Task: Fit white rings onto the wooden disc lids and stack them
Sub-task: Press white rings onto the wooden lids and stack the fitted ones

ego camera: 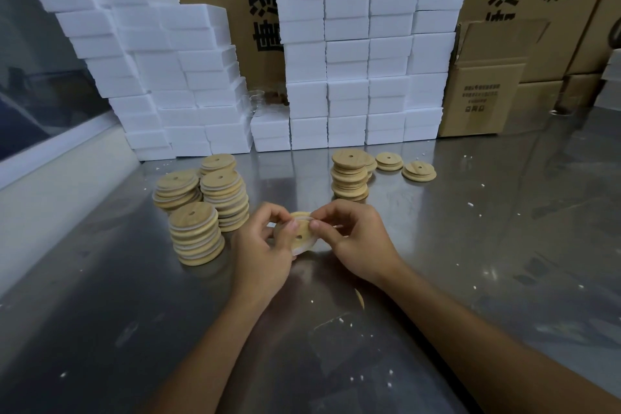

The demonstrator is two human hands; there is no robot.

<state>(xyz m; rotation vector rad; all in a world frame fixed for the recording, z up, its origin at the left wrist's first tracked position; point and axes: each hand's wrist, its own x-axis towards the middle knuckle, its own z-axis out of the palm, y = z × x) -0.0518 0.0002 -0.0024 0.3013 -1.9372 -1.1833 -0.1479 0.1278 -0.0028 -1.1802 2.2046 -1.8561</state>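
- Wooden lid sits between both hands, held just above the steel table, hole visible near its middle.
- Left hand grips the lid's left edge, thumb laid over the face. Right hand pinches the top rim, where a white ring is partly seated; the ring shows along the lower edge.
- Judgement: this lid is mid-fitting, ring not yet fully on.
- Done, as far as visible: four stacks just left of the left hand, white bands showing between discs, so these look ringed.
- Left to do: one stack beyond the right hand, no white visible, apparently unringed, with a few more discs half hidden behind it; two low piles farther right of it.
- Exact disc count per stack cannot be told; edges blur together.
- No supply of loose rings can be made out.
- Beyond the hands: white foam blocks piled against cardboard cartons.
- Rough estimate: somewhat past halfway.
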